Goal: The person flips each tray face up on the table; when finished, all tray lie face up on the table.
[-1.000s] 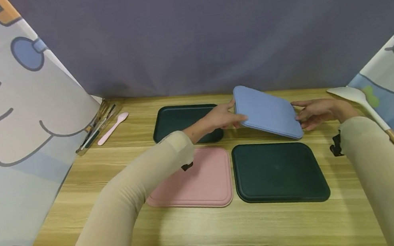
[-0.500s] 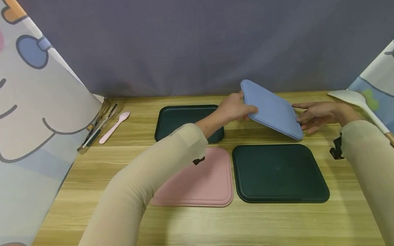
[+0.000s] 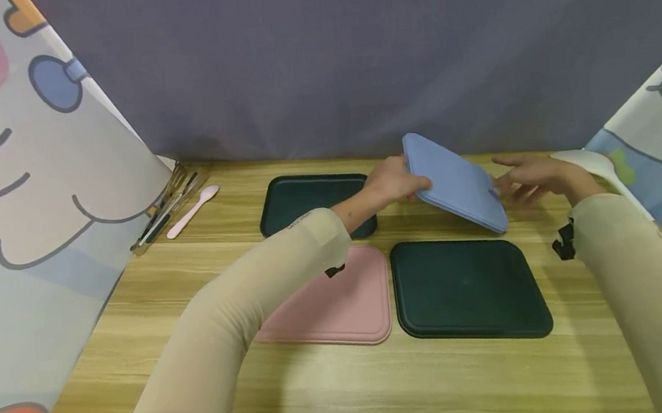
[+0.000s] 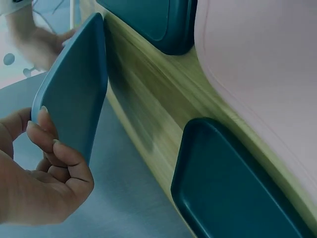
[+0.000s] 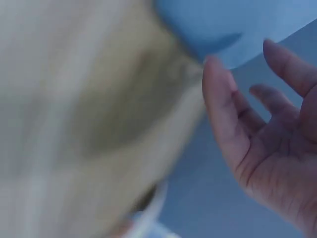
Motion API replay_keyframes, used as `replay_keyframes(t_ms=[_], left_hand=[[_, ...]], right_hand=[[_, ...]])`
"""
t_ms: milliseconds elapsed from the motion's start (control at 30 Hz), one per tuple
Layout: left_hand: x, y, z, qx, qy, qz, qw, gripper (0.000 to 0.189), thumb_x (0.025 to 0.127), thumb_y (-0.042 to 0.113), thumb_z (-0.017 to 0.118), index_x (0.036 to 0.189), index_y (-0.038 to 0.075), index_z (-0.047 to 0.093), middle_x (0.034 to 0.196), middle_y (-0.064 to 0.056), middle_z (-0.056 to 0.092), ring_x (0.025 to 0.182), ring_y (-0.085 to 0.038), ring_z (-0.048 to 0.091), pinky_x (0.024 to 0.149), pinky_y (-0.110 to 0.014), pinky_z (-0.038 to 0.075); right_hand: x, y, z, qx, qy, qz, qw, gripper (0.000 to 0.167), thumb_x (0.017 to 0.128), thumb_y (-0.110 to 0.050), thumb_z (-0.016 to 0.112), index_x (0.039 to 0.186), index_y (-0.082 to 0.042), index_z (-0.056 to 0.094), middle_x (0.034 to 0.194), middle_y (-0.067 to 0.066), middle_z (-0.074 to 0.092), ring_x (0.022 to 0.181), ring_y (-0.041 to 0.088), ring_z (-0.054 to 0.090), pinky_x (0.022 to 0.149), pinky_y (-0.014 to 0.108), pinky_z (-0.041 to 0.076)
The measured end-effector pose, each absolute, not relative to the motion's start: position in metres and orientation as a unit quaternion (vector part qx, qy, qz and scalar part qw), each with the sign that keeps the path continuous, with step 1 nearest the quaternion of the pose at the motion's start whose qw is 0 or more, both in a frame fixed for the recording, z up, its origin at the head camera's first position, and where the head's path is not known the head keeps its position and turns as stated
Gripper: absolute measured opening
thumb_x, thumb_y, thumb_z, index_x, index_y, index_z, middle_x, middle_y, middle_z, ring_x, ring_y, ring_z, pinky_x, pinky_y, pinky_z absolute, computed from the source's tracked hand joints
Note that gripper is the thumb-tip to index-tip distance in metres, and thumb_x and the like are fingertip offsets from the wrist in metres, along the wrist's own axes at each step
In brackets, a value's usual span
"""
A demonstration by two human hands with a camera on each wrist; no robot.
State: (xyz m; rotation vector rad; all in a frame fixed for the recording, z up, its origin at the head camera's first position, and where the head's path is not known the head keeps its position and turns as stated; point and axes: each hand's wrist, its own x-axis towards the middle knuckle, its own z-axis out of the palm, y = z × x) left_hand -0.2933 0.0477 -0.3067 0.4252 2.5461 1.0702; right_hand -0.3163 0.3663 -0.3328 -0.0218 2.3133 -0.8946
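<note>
My left hand [image 3: 391, 180] grips a blue rectangular tray [image 3: 456, 186] by its left edge, the thumb on the face towards me. The tray leans, its left side raised and its lower right corner close over the table. In the left wrist view, curled fingers [image 4: 69, 161] support the tray's underside. At the tray's right edge, my right hand [image 3: 530, 175] has its fingers spread and relaxed; in the right wrist view the thumb tip is right by the tray's corner. Below the blue tray lies a dark green tray [image 3: 467, 290], with a pink tray [image 3: 341, 306] to its left.
A second dark green tray [image 3: 294, 203] lies behind the pink one, partly hidden by my left arm. Further left are a pink spoon [image 3: 192, 212] and several thin utensils [image 3: 165, 214]. A big white spoon [image 3: 587, 163] lies along the right edge. A grey curtain [image 3: 315, 60] hangs behind.
The blue tray's left side has swung right and grown steeper with my left hand. My right hand has loosened from the tray's right edge, its fingers spreading.
</note>
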Motion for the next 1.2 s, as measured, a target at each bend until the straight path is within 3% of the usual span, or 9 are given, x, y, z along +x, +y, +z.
replay_keyframes(t_ms=[133, 300, 467, 600, 733, 900, 1000, 1100, 1200], left_hand=[[-0.294, 0.048, -0.307, 0.147, 0.898, 0.383, 0.158, 0.074, 0.092, 0.034, 0.068, 0.154, 0.008, 0.038, 0.069, -0.001, 0.071, 0.065, -0.013, 0.067, 0.057, -0.025, 0.050], [-0.292, 0.049, -0.306, 0.154, 0.901, 0.379, 0.146, 0.036, 0.092, 0.033, 0.067, 0.121, 0.012, 0.061, 0.072, 0.000, 0.072, 0.064, -0.014, 0.066, 0.052, -0.024, 0.044], [-0.289, 0.049, -0.304, 0.149, 0.903, 0.376, 0.143, 0.019, 0.093, 0.033, 0.066, 0.098, 0.015, 0.067, 0.078, -0.001, 0.074, 0.067, -0.014, 0.067, 0.053, -0.025, 0.045], [-0.286, 0.052, -0.302, 0.139, 0.908, 0.367, 0.144, 0.032, 0.093, 0.036, 0.068, 0.113, 0.011, 0.068, 0.082, 0.000, 0.076, 0.069, -0.012, 0.068, 0.057, -0.026, 0.049], [-0.284, 0.055, -0.300, 0.134, 0.911, 0.365, 0.138, 0.054, 0.092, 0.037, 0.069, 0.138, 0.011, 0.057, 0.079, 0.003, 0.074, 0.068, -0.011, 0.068, 0.058, -0.027, 0.050], [-0.282, 0.058, -0.296, 0.136, 0.916, 0.358, 0.121, 0.054, 0.093, 0.036, 0.069, 0.138, 0.011, 0.056, 0.080, 0.000, 0.073, 0.060, -0.010, 0.064, 0.052, -0.025, 0.046], [-0.281, 0.060, -0.294, 0.134, 0.921, 0.348, 0.111, 0.062, 0.093, 0.037, 0.068, 0.147, 0.014, 0.049, 0.080, 0.000, 0.072, 0.056, -0.011, 0.058, 0.050, -0.025, 0.043], [-0.280, 0.061, -0.291, 0.130, 0.926, 0.341, 0.097, 0.072, 0.093, 0.038, 0.068, 0.155, 0.017, 0.039, 0.082, 0.001, 0.069, 0.056, -0.011, 0.056, 0.050, -0.025, 0.042], [-0.278, 0.061, -0.290, 0.126, 0.928, 0.340, 0.088, 0.071, 0.093, 0.038, 0.068, 0.155, 0.017, 0.040, 0.088, 0.003, 0.067, 0.060, -0.011, 0.058, 0.053, -0.025, 0.043]], right_hand=[[-0.326, 0.333, -0.293, -0.029, 0.908, -0.300, 0.291, 0.090, 0.104, -0.045, 0.049, 0.160, -0.014, -0.014, 0.143, 0.035, 0.036, 0.115, 0.044, 0.062, 0.085, 0.051, 0.057], [-0.342, 0.284, -0.253, -0.040, 0.920, -0.258, 0.293, 0.085, 0.104, -0.044, 0.048, 0.161, -0.022, -0.011, 0.159, 0.031, 0.025, 0.124, 0.047, 0.056, 0.084, 0.047, 0.059], [-0.351, 0.237, -0.232, -0.049, 0.928, -0.217, 0.298, 0.080, 0.103, -0.045, 0.048, 0.162, -0.026, -0.003, 0.164, 0.027, 0.017, 0.125, 0.044, 0.056, 0.082, 0.043, 0.059], [-0.353, 0.211, -0.225, -0.056, 0.932, -0.180, 0.309, 0.081, 0.103, -0.048, 0.047, 0.163, -0.022, -0.001, 0.157, 0.030, 0.031, 0.121, 0.043, 0.058, 0.082, 0.044, 0.059], [-0.354, 0.195, -0.221, -0.057, 0.933, -0.152, 0.321, 0.081, 0.104, -0.047, 0.045, 0.163, -0.017, -0.001, 0.153, 0.031, 0.034, 0.123, 0.045, 0.057, 0.084, 0.046, 0.059], [-0.354, 0.186, -0.216, -0.036, 0.936, -0.135, 0.324, 0.081, 0.103, -0.045, 0.045, 0.162, -0.014, -0.001, 0.153, 0.034, 0.034, 0.122, 0.047, 0.057, 0.087, 0.049, 0.057], [-0.353, 0.182, -0.213, -0.025, 0.938, -0.122, 0.325, 0.084, 0.102, -0.045, 0.046, 0.162, -0.011, -0.001, 0.149, 0.036, 0.037, 0.119, 0.048, 0.057, 0.089, 0.050, 0.056], [-0.353, 0.179, -0.211, -0.015, 0.939, -0.107, 0.326, 0.086, 0.100, -0.046, 0.047, 0.162, -0.007, 0.002, 0.146, 0.036, 0.039, 0.119, 0.048, 0.056, 0.091, 0.050, 0.056], [-0.354, 0.176, -0.210, -0.012, 0.939, -0.091, 0.331, 0.085, 0.100, -0.046, 0.046, 0.162, -0.004, 0.005, 0.146, 0.036, 0.038, 0.119, 0.048, 0.056, 0.089, 0.049, 0.056]])
